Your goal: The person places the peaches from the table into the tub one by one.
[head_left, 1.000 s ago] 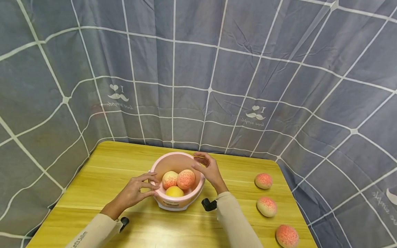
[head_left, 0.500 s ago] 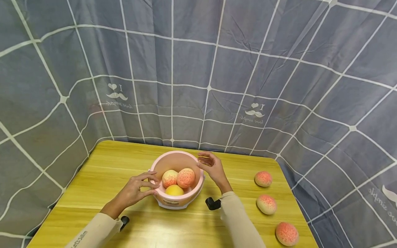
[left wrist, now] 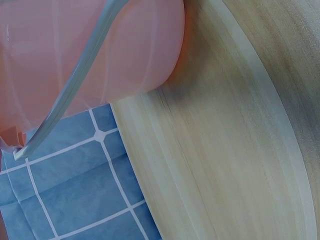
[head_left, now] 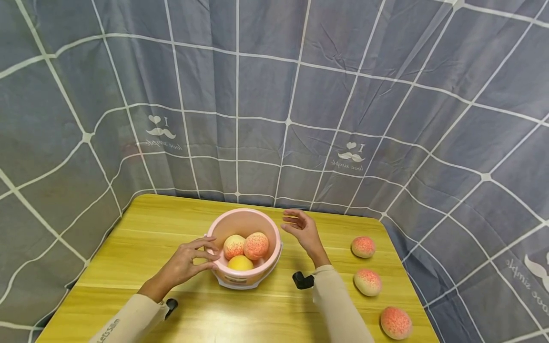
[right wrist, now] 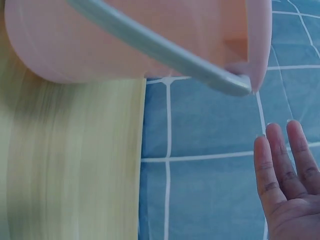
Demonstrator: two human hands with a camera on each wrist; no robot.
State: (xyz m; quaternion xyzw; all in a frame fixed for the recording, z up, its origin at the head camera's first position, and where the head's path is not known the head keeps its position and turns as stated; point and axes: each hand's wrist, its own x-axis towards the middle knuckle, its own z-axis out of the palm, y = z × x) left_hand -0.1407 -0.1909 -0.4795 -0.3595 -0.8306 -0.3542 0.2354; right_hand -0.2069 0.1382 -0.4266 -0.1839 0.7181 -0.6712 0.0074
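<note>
the left hand (head_left: pixel 188 262), fingers parted, touches the rim of a round pink plastic bucket (head_left: pixel 246 224) at lower centre; the right hand (head_left: pixel 305 233), fingers loosely apart, hovers just beside it. inside sit two red-speckled round peaches (head_left: pixel 256 246) and a plain yellow ball (head_left: pixel 240 263); three red-speckled fruits (head_left: pixel 367 282) lie lower right on the yellow wood-grain counter (head_left: pixel 163 224).

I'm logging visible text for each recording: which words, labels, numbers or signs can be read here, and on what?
"I", heart, moustache, "love simple": curtain, mirrored, twice.
"simple": curtain's right edge, mirrored; rest unclear.
"Lets Slim": left sleeve, small, spelling uncertain.
Label on bucket: too small to read.
</note>
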